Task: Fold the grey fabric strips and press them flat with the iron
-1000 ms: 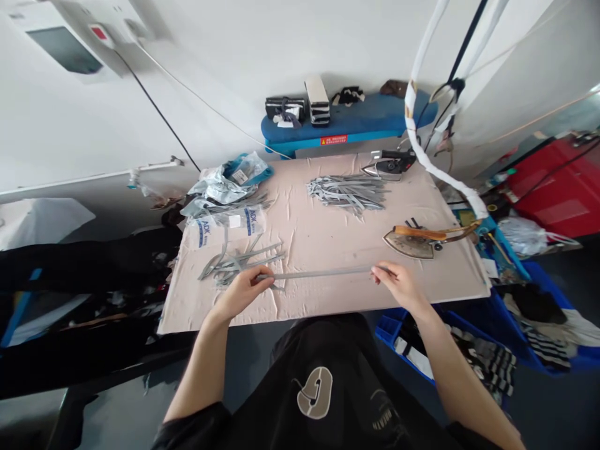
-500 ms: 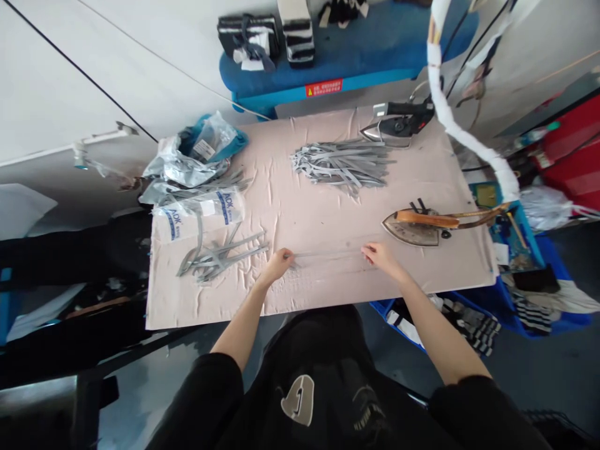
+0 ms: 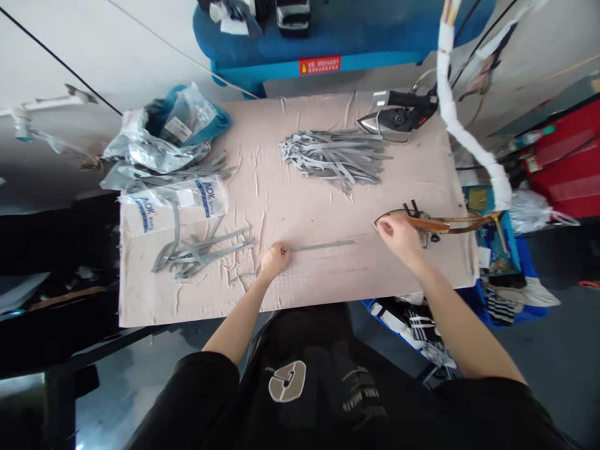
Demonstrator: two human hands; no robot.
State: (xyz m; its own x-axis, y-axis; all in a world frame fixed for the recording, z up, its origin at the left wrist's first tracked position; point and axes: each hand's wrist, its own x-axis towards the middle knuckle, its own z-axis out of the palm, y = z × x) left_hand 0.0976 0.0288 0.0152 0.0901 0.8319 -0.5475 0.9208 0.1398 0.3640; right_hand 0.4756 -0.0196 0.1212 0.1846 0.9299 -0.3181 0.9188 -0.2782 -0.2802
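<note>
Grey strip (image 3: 323,245) lies flat on the desk (image 3: 304,212), roughly level, nr the front edge and betw. your hands. Desk has a pale pink cloth cover, creased all over. L hand (image 3: 275,260) is at the strip's left end, fingers bunched, not spread. Might be a pinch, but the hand hides the contact, so can't tell. R hand (image 3: 397,236) is just past the strip's right end, not touching it. Its fingers curl down over the pointed tip of a wood-handled metal-soled tool (image 3: 438,225); can't tell if it's actually gripped.

Left of the strip: loose bunch of grey strips (image 3: 201,250) on the desk, just in front of a clear ADK plastic bag (image 3: 173,203). Behind that, a crumpled plastic bag w/ teal inside (image 3: 157,147). Mid-desk: bigger pile of grey strips (image 3: 335,156). Back R corner: electric iron (image 3: 398,115), beside a white-wrapped hose (image 3: 447,69). Beyond the desk: blue ironing board (image 3: 304,37) w/ red warning label (image 3: 319,65). Below the desk's front R edge: striped fabric (image 3: 419,325) in a blue crate (image 3: 482,306).
</note>
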